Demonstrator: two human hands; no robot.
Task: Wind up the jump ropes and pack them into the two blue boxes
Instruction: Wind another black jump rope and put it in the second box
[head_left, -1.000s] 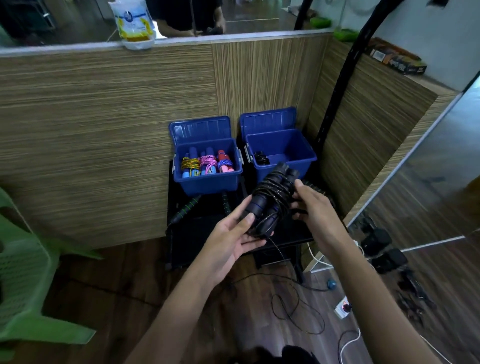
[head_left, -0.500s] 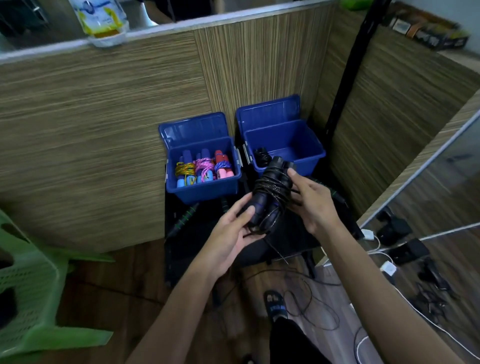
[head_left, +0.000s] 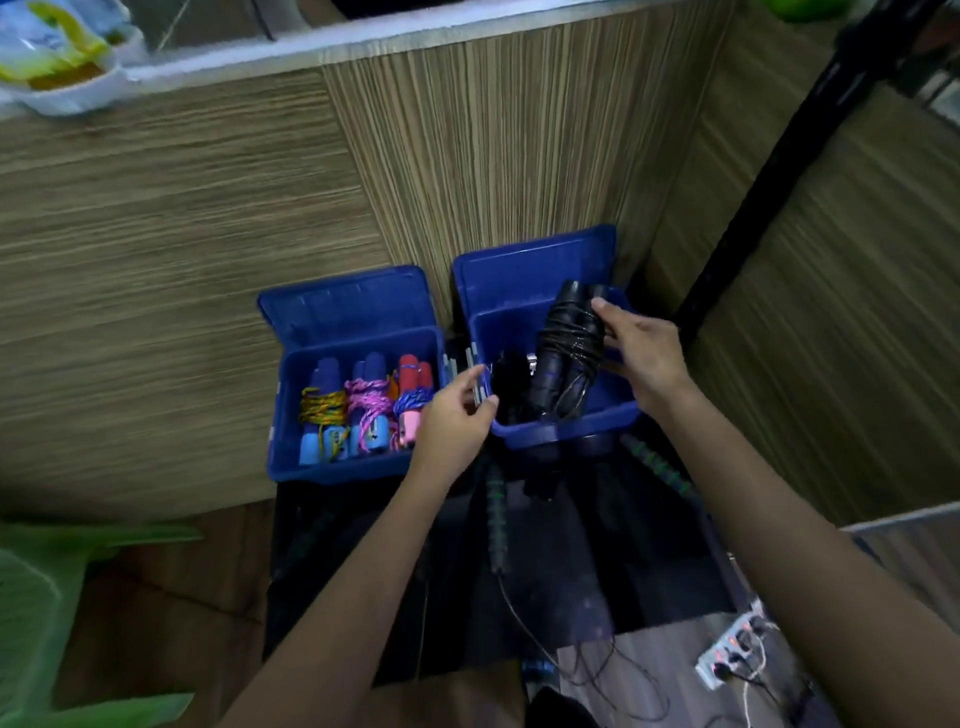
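Two open blue boxes stand side by side against the wooden wall. The left blue box (head_left: 291, 405) holds three wound ropes with blue, purple and red-pink handles (head_left: 363, 410). Over the right blue box (head_left: 524, 270), my right hand (head_left: 644, 353) grips a wound black jump rope (head_left: 563, 358), tilted with its lower end inside the box. Another dark rope (head_left: 506, 376) lies in that box at the left. My left hand (head_left: 454, 421) rests on the box's left rim, holding no rope.
The boxes sit on a low black stand (head_left: 519, 597). Green-and-black rope handles (head_left: 496, 514) and a thin cord lie on it. A green plastic chair (head_left: 41, 597) is at the left, a power strip (head_left: 727, 649) and cables at lower right, a black pole (head_left: 769, 171) right.
The black rope bundle has moved forward from in front of the boxes into the right box. My left hand has let go of it and moved to the box rim.
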